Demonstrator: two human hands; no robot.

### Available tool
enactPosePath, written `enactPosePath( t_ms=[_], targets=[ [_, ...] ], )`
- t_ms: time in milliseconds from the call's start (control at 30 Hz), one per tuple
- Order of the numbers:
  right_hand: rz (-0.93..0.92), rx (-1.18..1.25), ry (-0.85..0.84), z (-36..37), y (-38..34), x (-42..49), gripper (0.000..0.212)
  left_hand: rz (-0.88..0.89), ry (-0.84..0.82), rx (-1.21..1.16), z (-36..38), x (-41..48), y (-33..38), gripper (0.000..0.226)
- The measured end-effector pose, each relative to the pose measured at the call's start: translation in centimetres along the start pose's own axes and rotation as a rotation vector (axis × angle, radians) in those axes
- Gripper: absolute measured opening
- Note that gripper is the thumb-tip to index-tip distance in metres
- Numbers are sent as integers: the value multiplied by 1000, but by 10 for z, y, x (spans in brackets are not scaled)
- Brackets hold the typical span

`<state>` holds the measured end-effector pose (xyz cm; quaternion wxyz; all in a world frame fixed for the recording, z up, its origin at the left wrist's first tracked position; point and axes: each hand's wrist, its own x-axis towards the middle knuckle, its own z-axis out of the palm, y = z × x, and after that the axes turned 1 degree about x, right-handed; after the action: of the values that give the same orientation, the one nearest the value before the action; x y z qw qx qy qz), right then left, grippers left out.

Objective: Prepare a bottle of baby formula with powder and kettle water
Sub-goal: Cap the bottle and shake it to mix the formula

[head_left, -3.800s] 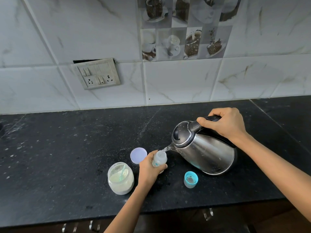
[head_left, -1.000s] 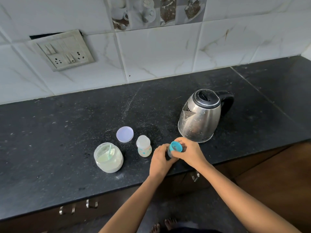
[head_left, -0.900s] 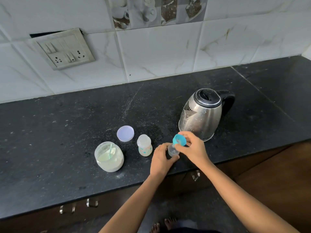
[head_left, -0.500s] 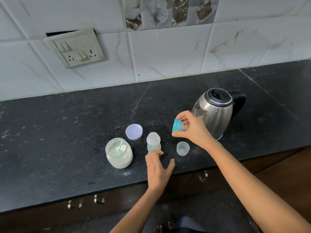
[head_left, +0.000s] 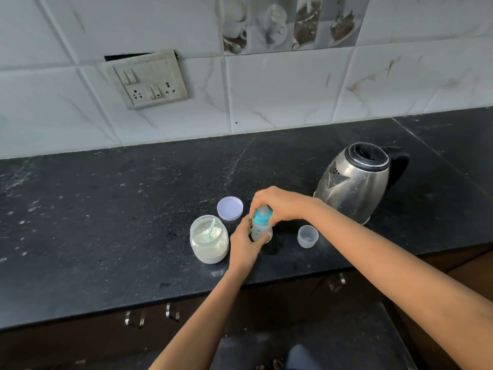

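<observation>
Two hands meet on the baby bottle [head_left: 261, 232], which stands upright on the black worktop [head_left: 106, 222], near its front edge and about midway along the visible stretch. The left hand [head_left: 244, 243] wraps fingers and thumb round the bottle's lower body from the left. The right hand [head_left: 280, 206] reaches over from the right and grips the teal nipple ring [head_left: 262, 217] at the bottle's top, fingers curled about it. Whether the ring is fully seated on the neck cannot be told.

Just left of the bottle, close against the left hand, sits the open formula jar [head_left: 209, 244], partly filled with pale powder, with a light green scoop [head_left: 211, 231] standing in it. The jar's pale lilac lid [head_left: 230, 208] lies flat just behind the jar, toward the back edge. Right of the bottle, near the front edge, a clear bottle cap [head_left: 307, 236] rests mouth up, apart from the other things. Further right and a little further back stands the steel electric kettle [head_left: 352, 182], lid closed, spout facing left, black handle toward the worktop's right end. On the tiled wall above the back edge a switch-and-socket plate [head_left: 148, 78] hangs crooked. Metal cabinet handles [head_left: 134, 317] show below the front edge.
</observation>
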<state>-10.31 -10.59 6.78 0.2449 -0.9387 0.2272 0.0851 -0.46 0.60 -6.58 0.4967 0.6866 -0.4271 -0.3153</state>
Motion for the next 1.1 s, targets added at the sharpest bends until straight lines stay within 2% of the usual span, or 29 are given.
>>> enactPosePath(
  t_ms=[167,333,433,533,633,733,767,833,900,1000,1100],
  targets=[
    [-48,-110,-53,-1,-3,7,45,7,-18,65,-2,3,-4,54],
    [-38,-163,-31,2,0,11,42,54,-32,131,-4,8,-6,51],
    [126,-184,77,10,-3,14,35,71,-33,146,-4,6,-7,50],
    [392,-66,245,27,-3,13,57,89,-17,147,-4,6,-9,47],
    [498,29,223,30,11,1,70,91,-44,148,-5,7,-9,48],
    [355,209,217,27,30,-13,48,61,-68,164,-7,10,-10,53],
    [262,291,183,25,34,-16,51,54,-71,165,-8,10,-9,55],
    [138,417,113,27,35,-16,71,58,-88,157,-9,10,-7,61],
    [94,516,116,33,31,-12,66,66,-111,144,-9,10,-2,63],
    [156,611,239,44,24,-9,52,56,-111,147,-12,13,-1,47],
    [317,525,479,61,9,-7,45,80,-98,131,-14,14,1,44]
  ],
)
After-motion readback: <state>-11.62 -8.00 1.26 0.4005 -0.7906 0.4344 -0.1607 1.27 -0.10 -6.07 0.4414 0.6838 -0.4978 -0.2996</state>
